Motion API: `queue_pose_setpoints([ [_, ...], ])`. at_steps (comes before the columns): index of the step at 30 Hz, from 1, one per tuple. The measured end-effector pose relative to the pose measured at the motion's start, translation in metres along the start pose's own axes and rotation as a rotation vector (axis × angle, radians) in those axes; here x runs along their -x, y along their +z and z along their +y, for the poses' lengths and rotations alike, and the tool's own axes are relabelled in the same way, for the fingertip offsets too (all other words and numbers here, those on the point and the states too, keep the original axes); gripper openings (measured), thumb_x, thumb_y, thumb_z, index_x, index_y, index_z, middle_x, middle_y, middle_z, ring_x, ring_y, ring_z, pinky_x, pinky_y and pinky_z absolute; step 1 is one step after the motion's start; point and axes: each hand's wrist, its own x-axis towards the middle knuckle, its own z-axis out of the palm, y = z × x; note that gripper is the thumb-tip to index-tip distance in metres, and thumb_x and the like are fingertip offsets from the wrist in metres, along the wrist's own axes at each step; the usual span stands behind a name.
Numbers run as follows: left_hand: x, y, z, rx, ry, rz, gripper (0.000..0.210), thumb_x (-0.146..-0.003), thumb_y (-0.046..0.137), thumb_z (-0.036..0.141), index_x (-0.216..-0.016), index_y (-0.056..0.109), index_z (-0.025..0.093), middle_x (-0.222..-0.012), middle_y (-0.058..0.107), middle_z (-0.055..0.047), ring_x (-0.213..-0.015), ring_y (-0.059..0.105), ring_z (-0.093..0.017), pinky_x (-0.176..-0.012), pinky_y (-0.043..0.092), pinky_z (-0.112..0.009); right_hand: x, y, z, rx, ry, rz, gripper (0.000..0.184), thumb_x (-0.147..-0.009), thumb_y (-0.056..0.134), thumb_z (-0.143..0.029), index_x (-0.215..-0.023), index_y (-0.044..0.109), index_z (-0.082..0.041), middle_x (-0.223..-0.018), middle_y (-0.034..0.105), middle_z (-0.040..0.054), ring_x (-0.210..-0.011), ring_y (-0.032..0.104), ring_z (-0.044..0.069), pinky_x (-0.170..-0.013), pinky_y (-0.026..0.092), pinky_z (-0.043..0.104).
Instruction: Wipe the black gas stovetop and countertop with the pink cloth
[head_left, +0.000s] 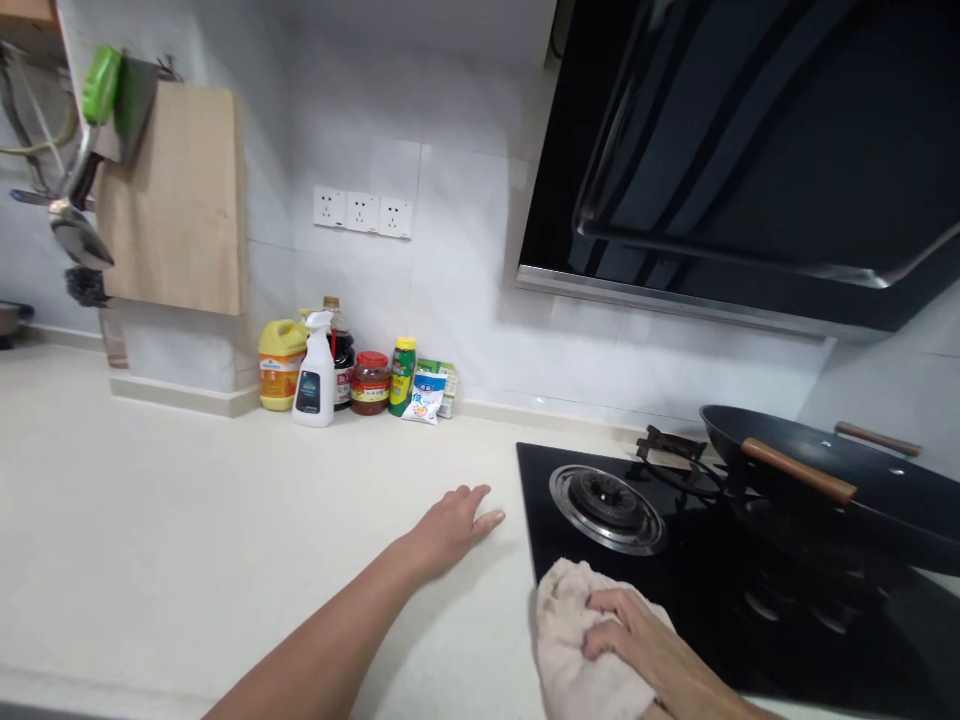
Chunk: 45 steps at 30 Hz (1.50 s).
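My right hand (626, 632) presses a pale cloth (562, 640) against the front left corner of the black gas stove (701, 590), with the fingers curled into the fabric. Part of the cloth hangs over onto the white countertop (247, 560). My left hand (454, 525) rests on the countertop just left of the stove edge, its thumb and fingers apart and nothing in it. Close to both hands is the stove's left burner (609, 508), which has no pan support on it.
A black wok (802, 450) with wooden handles sits on the stove's right side, beside a loose pan support (675, 462). Against the wall stand a spray bottle (315, 375), a sauce jar (370, 385) and other containers. The range hood (720, 150) slants overhead.
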Motion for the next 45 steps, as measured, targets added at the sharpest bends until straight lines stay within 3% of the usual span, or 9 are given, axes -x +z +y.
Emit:
queue_pose_setpoints([
  [5, -0.001, 0.002, 0.004, -0.051, 0.001, -0.019, 0.065, -0.1, 0.034, 0.061, -0.147, 0.048, 0.019, -0.136, 0.06, -0.016, -0.127, 0.057, -0.032, -0.107, 0.043, -0.046, -0.042, 0.006, 0.021, -0.069, -0.029, 0.056, 0.029, -0.1, 0.037, -0.038, -0.112, 0.063, -0.032, -0.123, 0.058, 0.0062, -0.117, 0.053, 0.024, -0.105, 0.046, 0.046],
  [9, -0.003, 0.004, 0.002, -0.056, -0.013, 0.002, 0.063, -0.102, 0.032, 0.058, -0.147, 0.048, 0.018, -0.137, 0.059, -0.016, -0.129, 0.055, -0.032, -0.108, 0.043, -0.045, -0.114, 0.028, 0.061, 0.063, -0.012, 0.173, 0.031, -0.096, 0.038, -0.028, -0.116, 0.061, -0.025, -0.123, 0.055, 0.0094, -0.116, 0.049, 0.024, -0.106, 0.042, 0.044],
  [12, -0.003, 0.004, 0.001, -0.052, -0.013, 0.007, 0.057, -0.103, 0.031, 0.054, -0.144, 0.05, 0.019, -0.132, 0.06, -0.015, -0.125, 0.058, -0.03, -0.106, 0.045, -0.044, -0.176, 0.034, 0.086, 0.204, 0.104, 0.153, 0.039, -0.095, 0.038, -0.028, -0.125, 0.061, -0.02, -0.126, 0.054, 0.0125, -0.115, 0.048, 0.026, -0.106, 0.038, 0.043],
  [17, -0.001, 0.005, 0.007, -0.135, 0.0, -0.012, 0.048, -0.103, 0.036, 0.043, -0.143, 0.049, 0.021, -0.132, 0.06, -0.014, -0.122, 0.059, -0.03, -0.105, 0.046, -0.045, -0.267, 0.031, 0.112, 0.345, 0.356, 0.062, 0.052, -0.096, 0.041, -0.043, -0.145, 0.053, -0.03, -0.151, 0.042, 0.0106, -0.129, 0.041, 0.032, -0.11, 0.031, 0.048],
  [22, 0.002, 0.005, 0.007, -0.309, 0.046, -0.087, 0.038, -0.102, 0.038, 0.037, -0.133, 0.054, 0.022, -0.121, 0.062, -0.014, -0.109, 0.064, -0.031, -0.09, 0.053, -0.043, -0.334, 0.035, 0.137, 0.353, 0.391, 0.022, 0.058, -0.098, 0.035, -0.047, -0.154, 0.042, -0.032, -0.159, 0.038, 0.0103, -0.139, 0.036, 0.036, -0.114, 0.025, 0.053],
  [28, -0.003, 0.002, 0.0, -0.417, -0.026, -0.025, 0.031, -0.101, 0.033, 0.025, -0.121, 0.056, 0.019, -0.11, 0.061, -0.013, -0.09, 0.066, -0.026, -0.073, 0.054, -0.038, -0.387, 0.042, 0.157, 0.297, 0.468, 0.001, 0.064, -0.099, 0.031, -0.055, -0.159, 0.035, -0.032, -0.166, 0.026, 0.0126, -0.148, 0.029, 0.04, -0.116, 0.023, 0.058],
  [35, -0.011, -0.007, -0.016, -0.373, -0.122, 0.238, 0.039, -0.101, 0.033, 0.02, -0.132, 0.055, 0.021, -0.131, 0.059, -0.014, -0.115, 0.058, -0.03, -0.094, 0.051, -0.045, -0.361, 0.052, 0.115, 0.251, 0.374, -0.087, 0.078, -0.093, 0.026, -0.079, -0.161, 0.029, -0.038, -0.171, 0.011, 0.011, -0.152, 0.013, 0.049, -0.114, 0.016, 0.07],
  [40, -0.014, -0.018, -0.02, -0.149, -0.163, 0.367, 0.039, -0.105, 0.034, 0.032, -0.133, 0.059, 0.02, -0.139, 0.056, -0.014, -0.125, 0.054, -0.029, -0.107, 0.043, -0.044, -0.29, 0.056, 0.051, 0.194, 0.225, -0.182, 0.08, -0.092, 0.031, -0.081, -0.16, 0.028, -0.04, -0.173, 0.0, 0.0065, -0.155, -0.003, 0.045, -0.119, 0.006, 0.067],
  [45, -0.017, -0.019, -0.025, -0.005, -0.125, 0.387, 0.041, -0.106, 0.031, 0.036, -0.119, 0.067, 0.02, -0.122, 0.064, -0.01, -0.117, 0.058, -0.023, -0.105, 0.044, -0.036, -0.203, 0.059, -0.011, 0.067, 0.118, -0.212, 0.082, -0.092, 0.035, -0.08, -0.162, 0.024, -0.039, -0.172, -0.007, 0.0036, -0.154, -0.016, 0.042, -0.119, -0.001, 0.068],
])
